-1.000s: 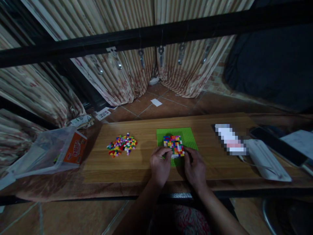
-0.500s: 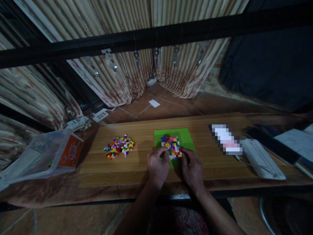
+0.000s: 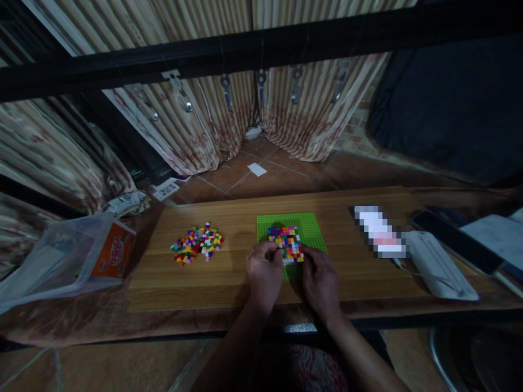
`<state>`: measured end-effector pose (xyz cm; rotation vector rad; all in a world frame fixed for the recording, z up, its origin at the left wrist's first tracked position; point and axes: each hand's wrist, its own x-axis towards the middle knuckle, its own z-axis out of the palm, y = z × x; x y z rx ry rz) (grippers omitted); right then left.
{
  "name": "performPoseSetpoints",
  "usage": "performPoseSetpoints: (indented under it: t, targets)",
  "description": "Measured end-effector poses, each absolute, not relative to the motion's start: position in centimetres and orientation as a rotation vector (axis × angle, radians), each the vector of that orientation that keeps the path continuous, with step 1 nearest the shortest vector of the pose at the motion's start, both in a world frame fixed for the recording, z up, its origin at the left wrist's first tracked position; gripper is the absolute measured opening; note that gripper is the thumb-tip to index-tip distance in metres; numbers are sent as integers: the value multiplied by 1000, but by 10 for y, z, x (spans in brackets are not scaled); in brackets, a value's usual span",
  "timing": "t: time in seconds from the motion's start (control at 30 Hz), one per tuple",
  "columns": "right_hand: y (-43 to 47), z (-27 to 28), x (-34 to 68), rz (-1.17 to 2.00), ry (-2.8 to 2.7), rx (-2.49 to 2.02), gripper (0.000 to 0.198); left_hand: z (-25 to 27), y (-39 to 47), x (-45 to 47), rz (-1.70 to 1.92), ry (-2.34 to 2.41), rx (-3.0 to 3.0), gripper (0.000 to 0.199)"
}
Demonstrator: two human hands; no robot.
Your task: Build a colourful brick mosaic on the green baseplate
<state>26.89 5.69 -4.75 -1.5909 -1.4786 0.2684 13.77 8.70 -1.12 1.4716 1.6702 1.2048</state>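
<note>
Left hand (image 3: 265, 272) curled narrow at brick block's (image 3: 289, 239) near-left edge, right hand (image 3: 321, 279) by its near-right corner; pinch or mere touch, cannot tell. Block, squarish, over green baseplate (image 3: 314, 231), just beyond both hands, neither clearly nearer. Loose bricks (image 3: 203, 238) left of baseplate, well apart.

Around you, apparently a home: long striped curtains (image 3: 204, 136), tiled floor (image 3: 229, 179), 1 pile of toy bricks (image 3: 208, 238).

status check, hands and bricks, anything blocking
Left hand, right hand at brick block, near corners. Block over green board. Loose bricks apart, to the left. Nothing seen blocking.
</note>
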Motion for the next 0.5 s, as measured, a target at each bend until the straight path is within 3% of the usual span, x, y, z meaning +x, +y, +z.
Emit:
performPoseSetpoints:
  t: [0.5]
  targets:
    - [57, -61, 276, 233, -1576, -1640, 34, -7, 100, 140, 1143, 1614, 1164, 11]
